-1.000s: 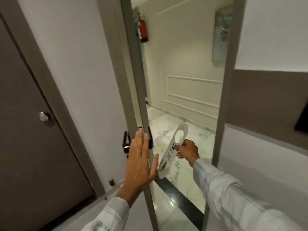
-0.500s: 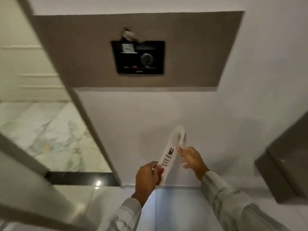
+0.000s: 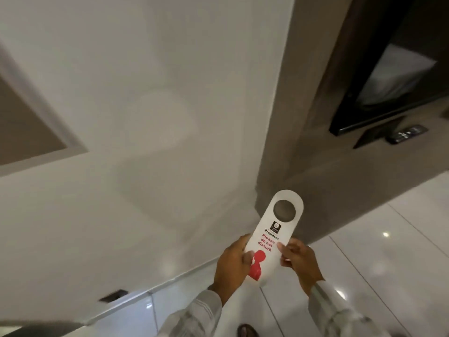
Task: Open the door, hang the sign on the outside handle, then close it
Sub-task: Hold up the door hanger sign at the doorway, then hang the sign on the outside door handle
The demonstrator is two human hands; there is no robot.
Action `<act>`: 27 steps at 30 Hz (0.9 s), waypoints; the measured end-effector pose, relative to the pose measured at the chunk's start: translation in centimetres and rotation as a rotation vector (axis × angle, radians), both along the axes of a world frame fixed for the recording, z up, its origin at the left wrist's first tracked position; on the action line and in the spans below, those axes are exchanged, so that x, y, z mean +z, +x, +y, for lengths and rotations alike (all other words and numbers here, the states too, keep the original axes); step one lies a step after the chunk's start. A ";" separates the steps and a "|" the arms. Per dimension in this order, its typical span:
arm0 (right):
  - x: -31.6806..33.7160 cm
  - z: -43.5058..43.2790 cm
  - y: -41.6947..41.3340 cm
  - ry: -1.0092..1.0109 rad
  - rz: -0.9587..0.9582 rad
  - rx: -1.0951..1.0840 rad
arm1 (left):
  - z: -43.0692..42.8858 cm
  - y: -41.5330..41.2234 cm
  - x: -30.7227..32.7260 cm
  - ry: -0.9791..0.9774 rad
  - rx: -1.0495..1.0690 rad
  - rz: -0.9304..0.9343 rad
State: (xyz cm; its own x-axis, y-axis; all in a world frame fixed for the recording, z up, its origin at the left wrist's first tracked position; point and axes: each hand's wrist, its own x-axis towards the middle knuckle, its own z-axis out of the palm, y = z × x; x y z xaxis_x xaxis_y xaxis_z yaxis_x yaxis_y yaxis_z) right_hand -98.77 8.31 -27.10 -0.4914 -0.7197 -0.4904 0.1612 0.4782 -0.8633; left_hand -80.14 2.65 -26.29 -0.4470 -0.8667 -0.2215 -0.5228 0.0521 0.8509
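A white door-hanger sign (image 3: pixel 272 235) with a round hole at its top, red "Please do not disturb" lettering and a red figure is held upright in front of me. My left hand (image 3: pixel 232 263) grips its lower left edge, thumb across the red figure. My right hand (image 3: pixel 297 260) pinches the right edge beside the lettering. The door and its handle are out of view.
A white wall (image 3: pixel 121 117) fills the left and centre, meeting a brown panelled wall (image 3: pixel 311 117) at a corner behind the sign. A dark-framed opening (image 3: pixel 379 98) and a black switch plate (image 3: pixel 405 136) are at upper right. Glossy white floor tiles (image 3: pixel 376 251) lie below.
The view has swung right, away from the open door and the wall panel. My left hand left the door edge and took the sign; both hands now hold it face-on.
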 end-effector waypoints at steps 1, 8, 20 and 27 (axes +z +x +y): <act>0.5 0.0 -1.6 -0.007 0.054 -0.051 | 0.0 -1.7 -0.2 -0.001 -0.032 0.014; 1.4 -4.3 -10.5 0.200 0.482 -0.058 | -2.4 -12.6 -1.0 -0.188 -0.142 -0.069; -1.2 -5.5 -10.8 0.397 1.281 0.450 | -5.1 -12.5 -3.0 -0.492 -0.438 -0.559; 0.7 -7.4 -1.3 0.144 1.413 0.591 | -5.7 -1.4 -1.1 -0.507 -0.269 -0.623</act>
State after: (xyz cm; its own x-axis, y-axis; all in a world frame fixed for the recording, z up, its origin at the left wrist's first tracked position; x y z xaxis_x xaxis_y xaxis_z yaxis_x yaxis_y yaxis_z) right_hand -100.12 0.96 -26.40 -0.2713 -0.9619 0.0350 -0.9597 0.2676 -0.0858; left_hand -81.58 -3.06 -27.36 -0.5769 -0.8095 -0.1093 -0.8039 0.5390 0.2513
